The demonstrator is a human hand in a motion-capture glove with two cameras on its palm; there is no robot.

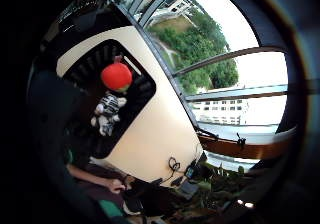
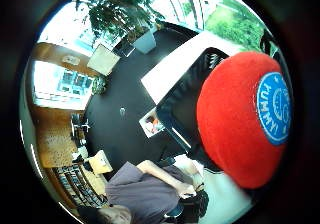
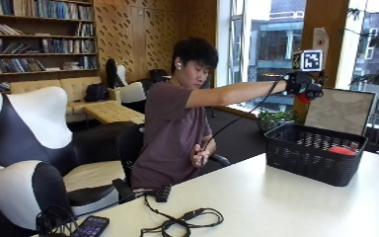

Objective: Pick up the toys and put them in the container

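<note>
In the outside view my gloved right hand (image 3: 304, 83) is raised high above the black basket (image 3: 311, 157) on the white table (image 3: 275, 202). It grips a red round toy (image 3: 303, 98), which fills much of the thumb side view and shows a blue round label (image 2: 241, 118). Seen from above, the basket (image 1: 87, 66) holds a second red ball-shaped toy (image 1: 116, 76) and a black-and-white striped plush (image 1: 107, 112). From the side, only that red toy (image 3: 341, 150) shows inside it. The basket (image 2: 181, 109) lies right below the held toy.
A coil of black cable (image 3: 184, 222), a small black box (image 3: 162, 192) and a phone (image 3: 90, 226) lie near the table's front end. The person's bare left hand (image 3: 199, 156) holds a cable beside the chair. Black-and-white armchairs (image 3: 25, 148) stand behind.
</note>
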